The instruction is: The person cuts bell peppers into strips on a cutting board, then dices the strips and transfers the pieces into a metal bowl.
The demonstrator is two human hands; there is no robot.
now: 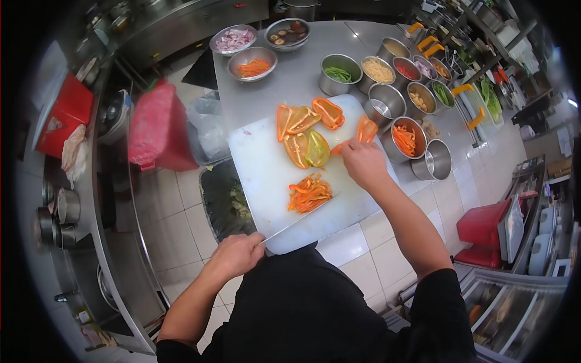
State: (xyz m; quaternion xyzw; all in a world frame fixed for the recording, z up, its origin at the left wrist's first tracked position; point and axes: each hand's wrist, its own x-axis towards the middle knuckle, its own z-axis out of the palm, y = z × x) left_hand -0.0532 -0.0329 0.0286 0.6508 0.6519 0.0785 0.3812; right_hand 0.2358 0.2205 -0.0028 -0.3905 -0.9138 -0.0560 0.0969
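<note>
My left hand (236,254) is closed round the handle of a knife (290,225), whose thin blade reaches over the near part of the white cutting board (254,181). Just beyond the blade lies a pile of orange bell pepper strips (310,193). At the board's right side my right hand (366,164) has its fingers closed on an orange bell pepper piece (339,147). Another orange pepper piece (367,128) shows just past the knuckles. Several seeded pepper halves, orange ones (328,113) and a greenish-yellow one (317,149), lie cut side up on the far half.
Metal pots stand close on the right, one with orange strips (404,140), another with green pieces (339,72). Bowls of chopped onion (235,40), orange strips (254,65) and mushrooms (288,34) sit at the back. A black-lined bin (221,199) is left of the board.
</note>
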